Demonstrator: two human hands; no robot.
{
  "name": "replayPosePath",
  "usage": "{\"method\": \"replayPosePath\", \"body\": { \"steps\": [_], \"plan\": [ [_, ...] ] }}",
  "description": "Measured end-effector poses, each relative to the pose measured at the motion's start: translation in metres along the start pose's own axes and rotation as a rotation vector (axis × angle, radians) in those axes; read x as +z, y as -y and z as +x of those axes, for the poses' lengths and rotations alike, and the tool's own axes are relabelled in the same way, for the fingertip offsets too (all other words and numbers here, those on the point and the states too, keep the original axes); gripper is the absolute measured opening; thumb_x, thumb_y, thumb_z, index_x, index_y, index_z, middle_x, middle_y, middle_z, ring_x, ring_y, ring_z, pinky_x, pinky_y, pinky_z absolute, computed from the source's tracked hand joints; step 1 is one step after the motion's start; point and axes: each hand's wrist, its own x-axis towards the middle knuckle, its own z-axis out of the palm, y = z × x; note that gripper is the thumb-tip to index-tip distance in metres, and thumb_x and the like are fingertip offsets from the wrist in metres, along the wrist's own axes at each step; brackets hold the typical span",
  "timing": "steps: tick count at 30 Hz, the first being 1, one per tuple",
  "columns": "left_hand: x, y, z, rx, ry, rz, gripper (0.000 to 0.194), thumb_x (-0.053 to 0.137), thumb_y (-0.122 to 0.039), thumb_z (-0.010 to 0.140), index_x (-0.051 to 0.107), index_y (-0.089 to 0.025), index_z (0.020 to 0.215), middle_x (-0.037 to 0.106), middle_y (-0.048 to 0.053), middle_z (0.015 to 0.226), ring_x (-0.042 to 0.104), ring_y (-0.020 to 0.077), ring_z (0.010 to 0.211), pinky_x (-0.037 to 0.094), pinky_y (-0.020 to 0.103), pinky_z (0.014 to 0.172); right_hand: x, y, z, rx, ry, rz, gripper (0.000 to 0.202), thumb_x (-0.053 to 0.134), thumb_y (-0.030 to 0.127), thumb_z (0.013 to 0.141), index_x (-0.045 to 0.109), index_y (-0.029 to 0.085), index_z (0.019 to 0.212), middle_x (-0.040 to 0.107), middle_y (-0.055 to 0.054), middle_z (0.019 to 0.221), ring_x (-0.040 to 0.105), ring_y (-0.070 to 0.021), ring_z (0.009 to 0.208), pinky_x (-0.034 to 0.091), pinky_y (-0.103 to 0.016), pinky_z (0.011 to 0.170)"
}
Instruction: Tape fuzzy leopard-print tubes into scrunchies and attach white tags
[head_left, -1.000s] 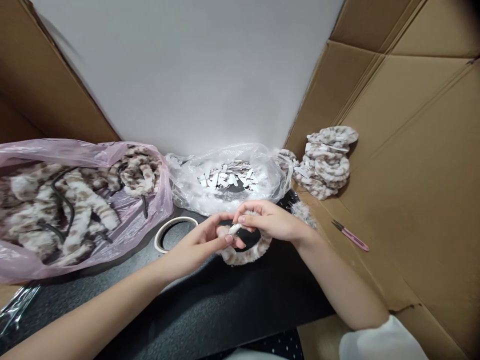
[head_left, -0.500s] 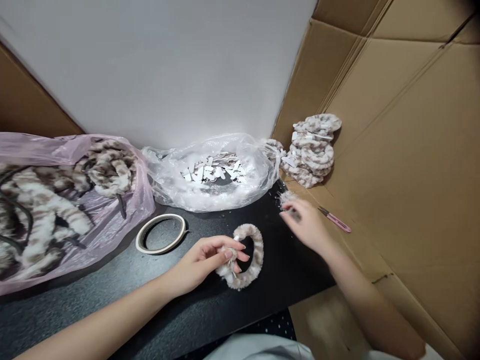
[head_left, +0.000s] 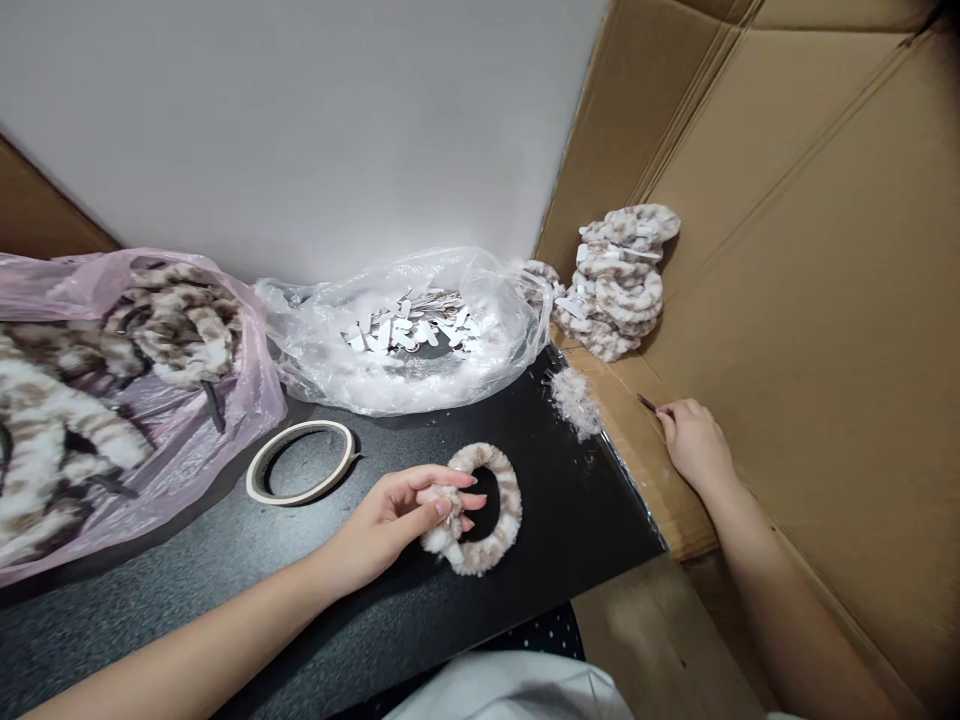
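My left hand [head_left: 409, 515] is closed on one side of a fluffy white-and-brown plush ring [head_left: 504, 500], pinching a tuft of it between thumb and fingers over the black tabletop. At the right, my right hand [head_left: 697, 450] is closed around a pair of thread snips [head_left: 648, 404]. Only their dark tip sticks out past the fingers; the pink handle is covered by the hand. A small heap of whitish fluff and clippings [head_left: 576, 402] lies between the two hands, near the table edge.
A roll of tape [head_left: 259, 480] lies left of the plush ring. Behind it, a clear plastic bag [head_left: 322, 375] holds white tags. A pink bag [head_left: 255, 395] at left contains plush pieces. Stacked plush rings [head_left: 619, 290] lean by the cardboard wall [head_left: 810, 250].
My right hand has moved right, from the fluff heap to the thread snips, and closed on them. My left hand still pinches the plush ring. The view has shifted slightly.
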Motion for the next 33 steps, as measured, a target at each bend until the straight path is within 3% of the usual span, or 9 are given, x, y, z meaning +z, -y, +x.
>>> {"method": "replayPosePath", "body": {
  "steps": [4, 7, 10, 13, 15, 17, 20, 26, 33],
  "plan": [
    [-0.002, 0.002, 0.001, -0.002, -0.022, 0.007, 0.029, 0.072, -0.038, 0.079, 0.067, -0.015, 0.096, 0.077, 0.011, 0.096, 0.072, 0.0185, 0.082, 0.056, 0.027, 0.073, 0.002, -0.005, 0.005, 0.021, -0.015, 0.026, 0.029, 0.035, 0.025, 0.093, 0.060, 0.013, 0.088, 0.064, -0.018, 0.090, 0.057, -0.0279, 0.083, 0.044, -0.040, 0.076],
    [-0.003, 0.004, 0.002, 0.007, -0.031, 0.012, 0.030, 0.069, -0.042, 0.081, 0.068, -0.014, 0.094, 0.077, 0.011, 0.092, 0.072, 0.0190, 0.082, 0.056, 0.027, 0.074, -0.007, 0.007, 0.006, 0.125, -0.056, 0.197, 0.023, 0.035, 0.027, 0.092, 0.054, 0.017, 0.083, 0.065, -0.016, 0.080, 0.060, -0.0257, 0.074, 0.045, -0.037, 0.068],
    [-0.002, 0.004, 0.003, -0.008, -0.052, 0.025, 0.032, 0.071, -0.041, 0.080, 0.067, -0.014, 0.095, 0.077, 0.012, 0.093, 0.072, 0.0183, 0.081, 0.056, 0.026, 0.073, -0.031, 0.045, -0.003, 0.146, -0.067, 0.535, 0.020, 0.033, 0.031, 0.095, 0.047, 0.020, 0.087, 0.065, -0.008, 0.071, 0.061, -0.0199, 0.061, 0.045, -0.030, 0.060],
    [-0.002, 0.005, 0.003, -0.025, -0.074, 0.050, 0.035, 0.073, -0.040, 0.078, 0.067, -0.014, 0.101, 0.077, 0.011, 0.094, 0.072, 0.0173, 0.082, 0.055, 0.025, 0.075, -0.062, 0.101, -0.025, 0.026, -0.002, 0.693, 0.024, 0.039, 0.038, 0.096, 0.049, 0.021, 0.083, 0.062, -0.001, 0.062, 0.059, -0.0166, 0.054, 0.041, -0.025, 0.052],
    [-0.003, 0.005, 0.003, -0.034, -0.077, 0.050, 0.037, 0.073, -0.040, 0.078, 0.066, -0.015, 0.104, 0.076, 0.011, 0.097, 0.072, 0.0170, 0.083, 0.055, 0.025, 0.077, -0.078, 0.138, -0.041, -0.111, 0.114, 0.769, 0.025, 0.040, 0.035, 0.097, 0.052, 0.020, 0.080, 0.061, 0.000, 0.061, 0.058, -0.0146, 0.052, 0.039, -0.024, 0.050],
    [-0.002, 0.006, 0.003, -0.044, -0.071, 0.040, 0.038, 0.073, -0.039, 0.078, 0.065, -0.015, 0.106, 0.076, 0.011, 0.099, 0.072, 0.0169, 0.085, 0.055, 0.025, 0.078, -0.085, 0.168, -0.054, -0.240, 0.177, 0.865, 0.022, 0.038, 0.028, 0.098, 0.058, 0.020, 0.091, 0.065, -0.001, 0.071, 0.061, -0.0145, 0.061, 0.043, -0.024, 0.057],
    [-0.002, 0.006, 0.003, -0.040, -0.054, 0.035, 0.042, 0.074, -0.039, 0.077, 0.063, -0.016, 0.111, 0.076, 0.011, 0.100, 0.071, 0.0171, 0.086, 0.054, 0.026, 0.079, -0.083, 0.194, -0.065, -0.402, 0.148, 0.912, 0.021, 0.040, 0.022, 0.097, 0.060, 0.019, 0.102, 0.067, -0.005, 0.088, 0.062, -0.0168, 0.078, 0.046, -0.026, 0.070],
    [-0.002, 0.007, 0.003, 0.025, -0.067, 0.145, 0.049, 0.072, -0.040, 0.078, 0.062, -0.013, 0.118, 0.076, 0.009, 0.090, 0.070, 0.0180, 0.081, 0.053, 0.027, 0.075, -0.068, 0.201, -0.069, -0.551, 0.007, 0.720, 0.019, 0.047, 0.025, 0.095, 0.060, 0.015, 0.107, 0.067, -0.008, 0.090, 0.058, -0.0197, 0.077, 0.045, -0.032, 0.070],
    [0.000, 0.006, 0.003, 0.014, -0.085, 0.133, 0.055, 0.072, -0.040, 0.078, 0.060, -0.012, 0.123, 0.076, 0.009, 0.088, 0.070, 0.0182, 0.081, 0.052, 0.028, 0.076, -0.066, 0.200, -0.072, -0.579, -0.060, 0.606, 0.021, 0.047, 0.025, 0.096, 0.059, 0.014, 0.109, 0.066, -0.008, 0.087, 0.054, -0.0198, 0.073, 0.039, -0.032, 0.066]
  ]
}}
